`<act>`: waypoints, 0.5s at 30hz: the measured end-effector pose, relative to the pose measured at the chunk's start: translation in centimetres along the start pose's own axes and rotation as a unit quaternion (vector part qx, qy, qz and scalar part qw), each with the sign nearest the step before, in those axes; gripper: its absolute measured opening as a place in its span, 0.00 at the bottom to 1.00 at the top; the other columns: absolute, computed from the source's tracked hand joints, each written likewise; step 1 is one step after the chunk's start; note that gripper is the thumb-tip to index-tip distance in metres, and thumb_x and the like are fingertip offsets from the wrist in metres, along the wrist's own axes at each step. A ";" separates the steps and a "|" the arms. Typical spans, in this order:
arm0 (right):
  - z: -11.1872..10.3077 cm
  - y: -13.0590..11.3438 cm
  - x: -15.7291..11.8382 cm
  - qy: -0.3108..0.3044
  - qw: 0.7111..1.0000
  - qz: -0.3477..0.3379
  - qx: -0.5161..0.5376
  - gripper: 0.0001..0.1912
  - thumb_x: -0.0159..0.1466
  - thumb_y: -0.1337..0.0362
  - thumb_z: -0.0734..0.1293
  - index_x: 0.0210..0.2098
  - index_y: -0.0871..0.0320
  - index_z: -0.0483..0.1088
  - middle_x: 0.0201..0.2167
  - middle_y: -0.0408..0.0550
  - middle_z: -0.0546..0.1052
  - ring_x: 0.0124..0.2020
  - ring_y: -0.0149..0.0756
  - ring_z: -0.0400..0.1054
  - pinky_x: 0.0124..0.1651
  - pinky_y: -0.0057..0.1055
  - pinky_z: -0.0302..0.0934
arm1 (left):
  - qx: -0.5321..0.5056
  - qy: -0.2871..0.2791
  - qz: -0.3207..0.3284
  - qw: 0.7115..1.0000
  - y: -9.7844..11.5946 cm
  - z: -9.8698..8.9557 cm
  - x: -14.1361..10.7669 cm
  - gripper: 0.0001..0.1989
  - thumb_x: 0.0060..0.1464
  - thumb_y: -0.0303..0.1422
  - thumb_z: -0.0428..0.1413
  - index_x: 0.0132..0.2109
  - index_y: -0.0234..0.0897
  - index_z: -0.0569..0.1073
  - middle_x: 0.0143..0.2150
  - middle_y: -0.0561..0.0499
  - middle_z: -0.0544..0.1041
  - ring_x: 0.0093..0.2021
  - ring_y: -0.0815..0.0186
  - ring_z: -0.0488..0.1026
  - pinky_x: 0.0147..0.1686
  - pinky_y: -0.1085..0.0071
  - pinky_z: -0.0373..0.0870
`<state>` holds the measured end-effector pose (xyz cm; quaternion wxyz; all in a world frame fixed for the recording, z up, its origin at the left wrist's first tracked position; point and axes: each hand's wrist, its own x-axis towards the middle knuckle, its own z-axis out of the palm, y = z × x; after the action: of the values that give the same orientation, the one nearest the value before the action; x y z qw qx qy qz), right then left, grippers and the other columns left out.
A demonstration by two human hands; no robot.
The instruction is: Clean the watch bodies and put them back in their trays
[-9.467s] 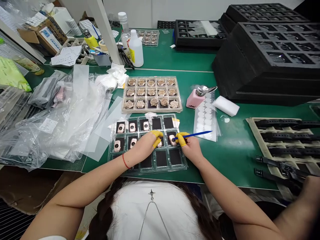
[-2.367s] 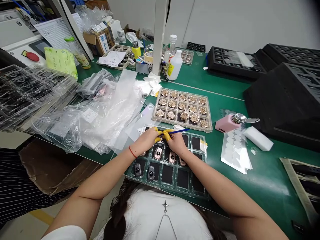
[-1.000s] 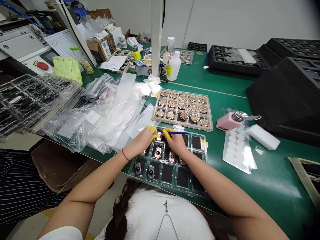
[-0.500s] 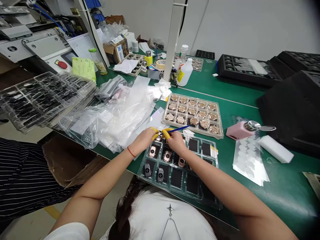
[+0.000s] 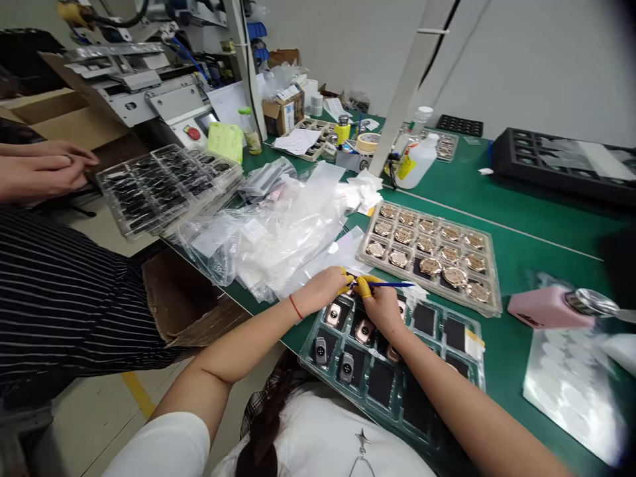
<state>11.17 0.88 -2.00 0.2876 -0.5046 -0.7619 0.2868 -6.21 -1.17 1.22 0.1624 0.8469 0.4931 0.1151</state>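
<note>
right grip (image 5: 385,308) is closed on a blue stick (image 5: 395,285); left grip (image 5: 324,289) cannot be read; likely slick, stiff watch cases (image 5: 364,331) are best held edgewise.

Bright, even light, glare at lower right (whitish), right edge blurred

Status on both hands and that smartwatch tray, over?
Left hand at smartwatch tray, grip unclear. Right hand holding blue stick. Right forearm hides part of tray.
</note>
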 end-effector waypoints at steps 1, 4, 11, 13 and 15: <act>-0.1 -0.1 0.0 0.000 1.000 0.000 -0.002 0.15 0.59 0.59 0.58 0.30 0.58 0.74 0.33 0.56 0.80 0.37 0.47 0.73 0.40 0.37 0.64 | 0.003 -0.001 0.002 1.000 0.0 0.0 0.0 0.10 0.62 0.31 0.49 0.43 0.32 0.74 0.38 0.44 0.73 0.40 0.59 0.70 0.40 0.66 0.68; -0.3 -0.2 0.3 0.003 1.000 0.005 -0.008 0.15 0.56 0.57 0.58 0.26 0.57 0.73 0.28 0.57 0.79 0.31 0.48 0.72 0.34 0.37 0.63 | 0.013 -0.006 0.013 1.000 0.0 0.3 0.0 0.09 0.62 0.29 0.50 0.42 0.33 0.74 0.37 0.44 0.74 0.41 0.59 0.71 0.40 0.67 0.68; -0.3 0.9 0.6 -0.018 0.998 0.056 -0.024 0.12 0.44 0.59 0.59 0.07 0.51 0.56 0.07 0.49 0.64 0.12 0.38 0.55 0.17 0.33 0.47 | 0.047 -0.006 0.021 0.999 -0.5 0.8 0.0 0.08 0.61 0.28 0.50 0.40 0.32 0.74 0.36 0.43 0.74 0.37 0.60 0.71 0.36 0.68 0.66; -0.4 1.1 0.5 -0.016 0.996 0.080 -0.029 0.12 0.43 0.59 0.60 0.07 0.51 0.56 0.06 0.48 0.63 0.11 0.36 0.53 0.16 0.32 0.45 | 0.055 -0.006 0.025 0.998 -0.4 0.8 0.0 0.09 0.62 0.27 0.49 0.44 0.32 0.73 0.36 0.43 0.74 0.38 0.60 0.71 0.36 0.68 0.66; -0.6 1.0 0.3 -0.012 0.995 0.097 -0.032 0.12 0.43 0.59 0.60 0.06 0.51 0.56 0.06 0.47 0.62 0.10 0.35 0.53 0.16 0.32 0.44 | 0.065 -0.011 0.029 0.997 -0.2 0.6 0.0 0.10 0.62 0.26 0.47 0.46 0.32 0.72 0.37 0.44 0.73 0.38 0.60 0.70 0.36 0.69 0.65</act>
<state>12.14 1.60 -2.25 0.2326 -0.5820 -0.7213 0.2948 -6.17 -1.21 0.54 0.1093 0.8710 0.4726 0.0783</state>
